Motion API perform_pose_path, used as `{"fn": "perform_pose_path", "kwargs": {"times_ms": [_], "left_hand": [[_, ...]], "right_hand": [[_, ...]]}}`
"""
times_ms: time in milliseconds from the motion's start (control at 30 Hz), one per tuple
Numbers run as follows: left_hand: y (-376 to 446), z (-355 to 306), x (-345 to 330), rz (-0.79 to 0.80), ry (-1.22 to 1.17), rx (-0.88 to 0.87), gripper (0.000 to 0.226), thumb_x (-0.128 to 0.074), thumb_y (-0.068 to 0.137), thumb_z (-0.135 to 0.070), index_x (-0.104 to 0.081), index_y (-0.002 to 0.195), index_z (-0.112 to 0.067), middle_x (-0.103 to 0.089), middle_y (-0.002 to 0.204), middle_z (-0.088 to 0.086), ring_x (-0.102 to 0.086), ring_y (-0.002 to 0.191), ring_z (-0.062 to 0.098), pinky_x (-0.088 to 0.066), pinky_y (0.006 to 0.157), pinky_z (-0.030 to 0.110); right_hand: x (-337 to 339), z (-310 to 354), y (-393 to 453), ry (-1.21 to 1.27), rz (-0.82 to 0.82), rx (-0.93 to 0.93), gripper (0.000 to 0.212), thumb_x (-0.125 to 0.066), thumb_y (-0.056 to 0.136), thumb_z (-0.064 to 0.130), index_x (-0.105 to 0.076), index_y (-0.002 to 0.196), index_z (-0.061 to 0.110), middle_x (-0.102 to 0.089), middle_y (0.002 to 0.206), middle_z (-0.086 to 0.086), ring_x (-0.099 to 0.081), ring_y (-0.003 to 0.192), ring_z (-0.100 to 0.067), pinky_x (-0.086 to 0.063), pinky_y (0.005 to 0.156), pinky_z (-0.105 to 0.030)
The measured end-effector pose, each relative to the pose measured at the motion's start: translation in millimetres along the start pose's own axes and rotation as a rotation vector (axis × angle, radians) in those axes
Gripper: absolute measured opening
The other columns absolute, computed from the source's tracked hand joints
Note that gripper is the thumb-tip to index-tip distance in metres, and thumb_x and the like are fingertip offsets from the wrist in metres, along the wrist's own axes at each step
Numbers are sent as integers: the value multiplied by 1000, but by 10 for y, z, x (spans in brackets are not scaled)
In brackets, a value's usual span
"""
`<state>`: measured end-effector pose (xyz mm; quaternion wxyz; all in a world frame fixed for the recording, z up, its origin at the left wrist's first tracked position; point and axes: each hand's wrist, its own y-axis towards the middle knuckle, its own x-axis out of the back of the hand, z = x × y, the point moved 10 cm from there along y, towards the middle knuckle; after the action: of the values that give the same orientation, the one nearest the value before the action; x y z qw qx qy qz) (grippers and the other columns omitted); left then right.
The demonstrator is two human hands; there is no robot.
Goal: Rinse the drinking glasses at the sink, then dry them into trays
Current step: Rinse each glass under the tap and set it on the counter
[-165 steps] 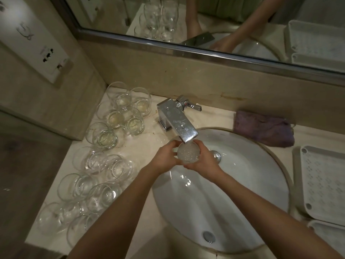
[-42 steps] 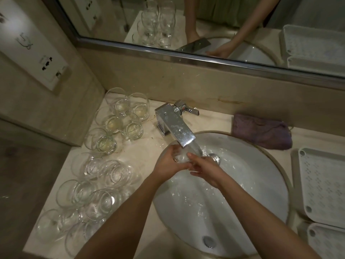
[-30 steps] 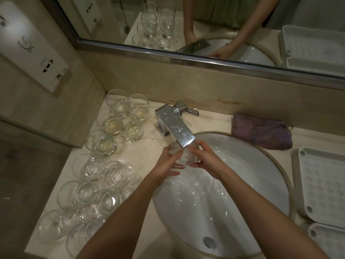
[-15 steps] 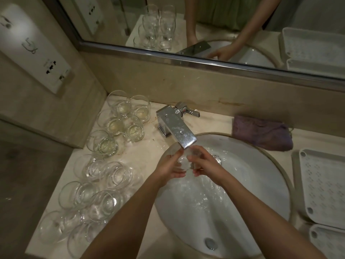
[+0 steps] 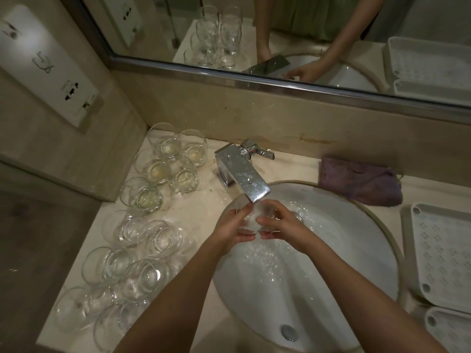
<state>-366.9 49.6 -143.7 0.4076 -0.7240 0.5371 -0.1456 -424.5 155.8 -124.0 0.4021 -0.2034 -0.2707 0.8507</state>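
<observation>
Both hands, the left hand (image 5: 233, 229) and right hand (image 5: 283, 226), curl around one drinking glass (image 5: 257, 216) under the running faucet (image 5: 242, 175), above the sink (image 5: 356, 240). No readable writing shows anywhere.

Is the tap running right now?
On. Water froths over the glass held under the tap, with splashes across the sink.

The sink (image 5: 356, 250) was set in the bench (image 5: 204, 200), with the faucet (image 5: 242, 174) behind it. Glasses (image 5: 142, 235) stood left of the sink, trays (image 5: 443, 256) right, and a cloth (image 5: 359, 180) behind-right.
</observation>
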Motion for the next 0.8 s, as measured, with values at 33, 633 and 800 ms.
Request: {"fn": "perform_pose_path", "kwargs": {"times_ms": [33,633,800], "left_hand": [[-13,9,-26,52,-10,-5,57,-63,85,-42,-47,131,-13,-53,112,13,-64,86,24,-57,82,38],[-146,-203,17,35,89,-267,57,-73,75,7,-55,122,-20,-58,112,3,-65,91,12,-55,78,25],[-254,-425,-148,122,311,-395,72,-76,71,9,-49,113,-42,-54,113,-20,-58,101,0,-49,90,22]], "right_hand": [[15,-4,-2,36,-4,2,42,-72,83,12,-54,120,22,-57,106,-17,-67,79,-27,-59,75,-35],[-56,-122,43,-215,25,39,67,-80,73,3,-44,124,29,-56,122,-6,-61,97,-13,-55,86,-29],[-65,-139,-13,-127,-63,111,74,-82,70,0,-41,125,26,-54,122,-5,-58,111,-16,-53,83,-20]]}}
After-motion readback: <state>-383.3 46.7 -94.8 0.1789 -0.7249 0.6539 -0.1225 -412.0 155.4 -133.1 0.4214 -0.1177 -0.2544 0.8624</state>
